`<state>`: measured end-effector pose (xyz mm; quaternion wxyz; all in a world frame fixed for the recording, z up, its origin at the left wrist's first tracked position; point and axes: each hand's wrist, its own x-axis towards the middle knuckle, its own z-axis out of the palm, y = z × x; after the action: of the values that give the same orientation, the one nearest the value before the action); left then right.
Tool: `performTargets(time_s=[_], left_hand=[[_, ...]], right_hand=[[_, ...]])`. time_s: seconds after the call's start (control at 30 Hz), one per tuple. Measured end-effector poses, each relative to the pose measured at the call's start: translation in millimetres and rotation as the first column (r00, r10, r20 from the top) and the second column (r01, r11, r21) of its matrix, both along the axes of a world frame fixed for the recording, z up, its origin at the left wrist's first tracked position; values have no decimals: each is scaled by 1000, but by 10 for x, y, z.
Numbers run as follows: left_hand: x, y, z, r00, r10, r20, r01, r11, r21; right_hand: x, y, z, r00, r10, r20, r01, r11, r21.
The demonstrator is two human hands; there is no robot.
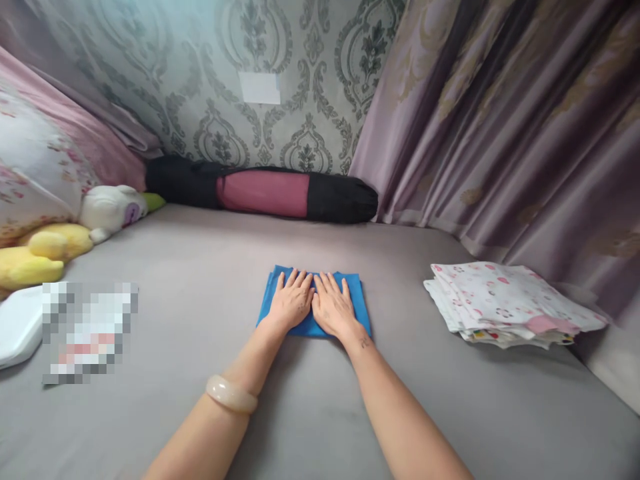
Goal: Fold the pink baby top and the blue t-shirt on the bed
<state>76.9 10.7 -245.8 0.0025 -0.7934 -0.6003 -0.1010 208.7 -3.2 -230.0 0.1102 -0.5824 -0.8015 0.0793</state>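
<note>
A folded blue cloth lies flat on the grey bed sheet in the middle of the view. My left hand rests palm down on its left half, fingers spread. My right hand presses flat on the right half, beside the left hand and touching it. Neither hand grips anything. A pale bangle sits on my left forearm.
A stack of folded white patterned cloths lies at the right. A black and pink roll bag lies along the back wall. Soft toys and pillows sit at the left, with a white object near the edge. Curtains hang at the right.
</note>
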Motion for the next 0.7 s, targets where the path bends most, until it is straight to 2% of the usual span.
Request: performTargets(time_s=[0.2,0.4,0.7], left_hand=[[-27,-57,66,990,137,22,-138,986,96],[-54,-64,40,986,163,-26,-163,986,-19],[-68,-68,40,984,178,-17,-178,984,-8]], right_hand=[[6,-18,39,992,-125,19,123,990,68],[19,-33,27,988,-146,59,146,989,4],[29,-45,38,989,-143,38,144,989,-25]])
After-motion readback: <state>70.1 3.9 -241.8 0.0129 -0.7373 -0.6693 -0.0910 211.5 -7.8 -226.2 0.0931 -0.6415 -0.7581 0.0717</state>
